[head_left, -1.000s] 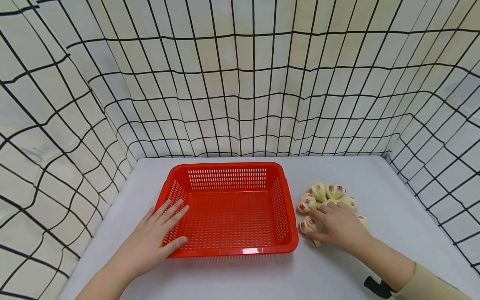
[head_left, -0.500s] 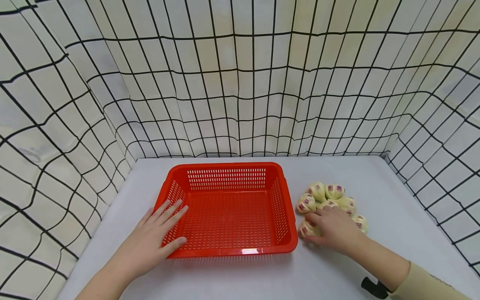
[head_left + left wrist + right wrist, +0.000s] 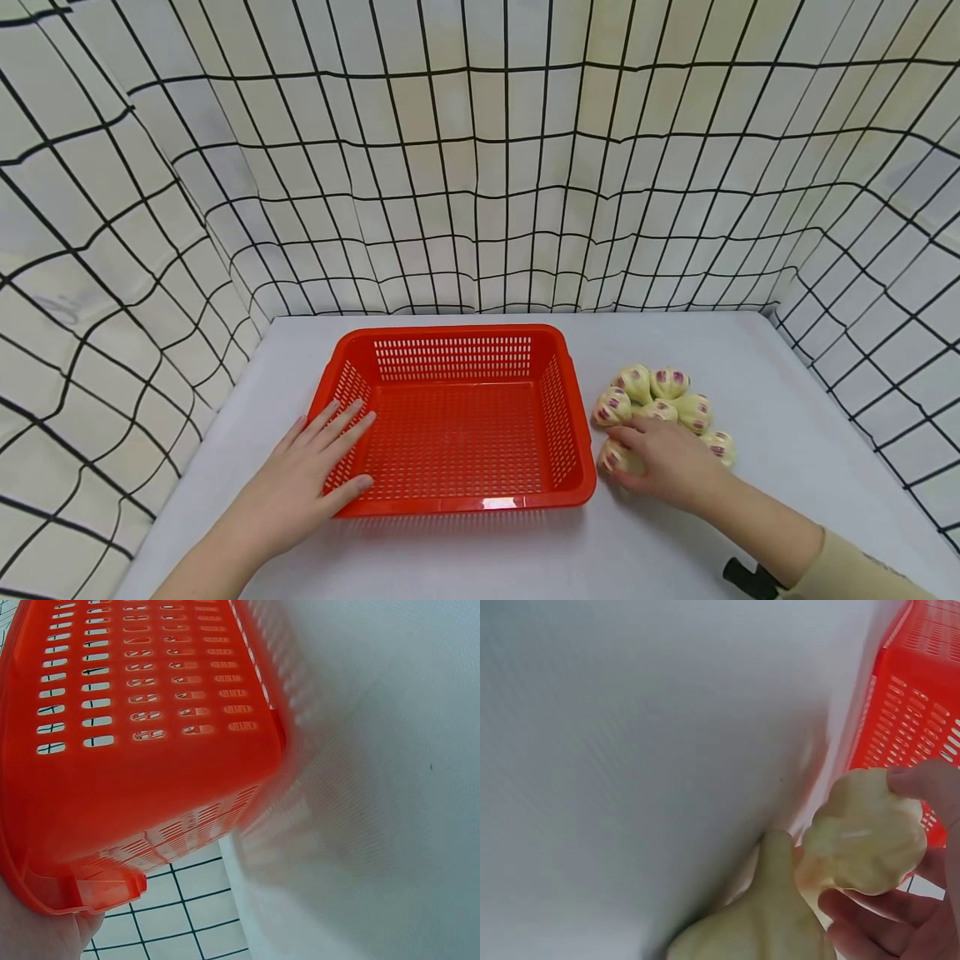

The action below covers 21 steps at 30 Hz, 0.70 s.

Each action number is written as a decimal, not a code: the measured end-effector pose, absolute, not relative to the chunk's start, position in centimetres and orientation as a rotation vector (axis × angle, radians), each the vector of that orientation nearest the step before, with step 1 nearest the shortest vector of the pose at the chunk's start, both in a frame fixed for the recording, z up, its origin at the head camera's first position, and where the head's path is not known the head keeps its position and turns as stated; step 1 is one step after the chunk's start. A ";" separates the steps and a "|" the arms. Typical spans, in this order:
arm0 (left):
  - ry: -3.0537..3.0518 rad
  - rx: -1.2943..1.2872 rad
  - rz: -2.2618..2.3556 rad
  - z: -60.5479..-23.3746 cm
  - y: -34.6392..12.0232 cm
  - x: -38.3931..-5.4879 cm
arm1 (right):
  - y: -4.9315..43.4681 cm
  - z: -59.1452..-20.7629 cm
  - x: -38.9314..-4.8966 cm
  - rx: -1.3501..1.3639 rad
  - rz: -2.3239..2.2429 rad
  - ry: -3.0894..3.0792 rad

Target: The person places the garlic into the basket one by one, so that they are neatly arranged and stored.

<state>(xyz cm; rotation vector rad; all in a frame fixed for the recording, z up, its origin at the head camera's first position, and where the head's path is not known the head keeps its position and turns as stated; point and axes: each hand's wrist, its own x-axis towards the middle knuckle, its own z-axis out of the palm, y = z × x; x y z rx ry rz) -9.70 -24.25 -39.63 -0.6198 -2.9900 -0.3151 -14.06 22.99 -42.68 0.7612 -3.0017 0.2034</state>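
Note:
My right hand (image 3: 667, 462) grips a cream garlic bulb (image 3: 617, 458) with purple patches, at the near left of a cluster. In the right wrist view, thumb and fingers hold this bulb (image 3: 866, 836) from opposite sides, beside the basket wall. Another garlic bulb (image 3: 761, 915) with a long stem lies close by there. My left hand (image 3: 303, 479) rests over the left rim of a red plastic basket (image 3: 457, 503), its fingers straight and spread. The left wrist view catches only part of that hand (image 3: 34, 930) at the basket's edge (image 3: 135, 780).
Several more garlic bulbs (image 3: 633, 383) lie bunched to the right of the basket, on a white table (image 3: 465, 558). Black netting (image 3: 506, 137) over white sheeting stands around the back and sides. A black object (image 3: 750, 577) shows at the right sleeve.
My right hand has shifted slightly left, and the stem end of the garlic bulb that showed below the thumb is now out of sight. The left hand stays on the basket rim.

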 end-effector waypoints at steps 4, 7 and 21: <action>-2.993 -0.614 -0.314 -39.7 -24.3 -9.7 | 23.0 -42.4 -14.0 0.777 0.220 -3.016; -2.994 -0.612 -0.312 -39.7 -24.3 -9.7 | 23.0 -42.1 -14.0 0.808 0.222 -3.027; -2.996 -0.610 -0.310 -39.8 -24.2 -9.7 | 23.4 -41.5 -14.3 0.878 0.251 -3.107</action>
